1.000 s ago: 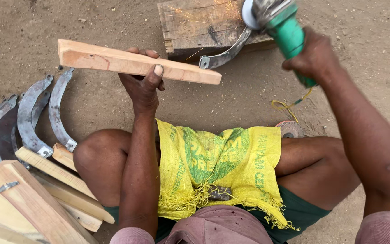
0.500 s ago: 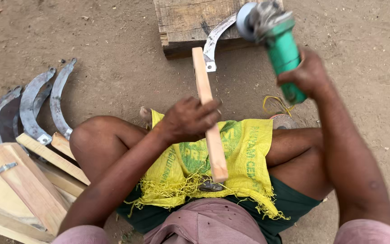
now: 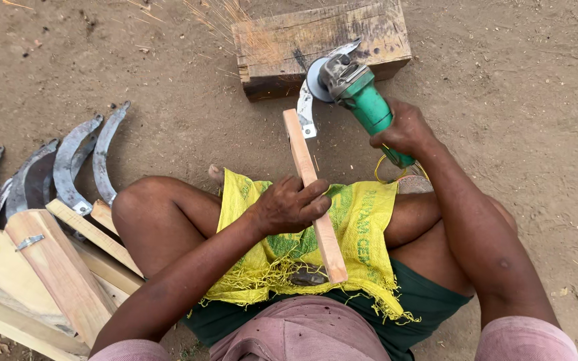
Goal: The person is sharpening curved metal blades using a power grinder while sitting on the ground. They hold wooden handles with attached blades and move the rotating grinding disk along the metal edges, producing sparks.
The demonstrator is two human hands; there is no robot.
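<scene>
A: Obs. Left hand [image 3: 289,204] clenched around the sickle's wooden handle [image 3: 314,200], which lies across the yellow woven sack [image 3: 362,214] on the lap. Curved sickle blade [image 3: 306,100] points away, its back resting on the near edge of the wooden block [image 3: 322,43].

B: And the right?

A: Right hand [image 3: 404,130] wrapped tight on the green angle grinder [image 3: 359,97]; disc [image 3: 316,79] meets the blade just above the handle's ferrule. Sparks spray off past the block's far-left corner.

B: Technique note?

A: Judgement: keep the disc at a shallow, steady angle along the bevel, use light pressure and keep it travelling so no spot overheats; the left hand should pin the handle firmly against the thigh so the blade cannot chatter on the block.

B: Anything unresolved?

A: The contact point is hidden behind the disc and guard, so edge condition unreadable. The yellow cord [image 3: 386,167] disappears under the forearm. At the left edge, the stacked finished sickles [image 3: 68,167] on the dirt ground [image 3: 516,87] are partly cut off; count uncertain.
</scene>
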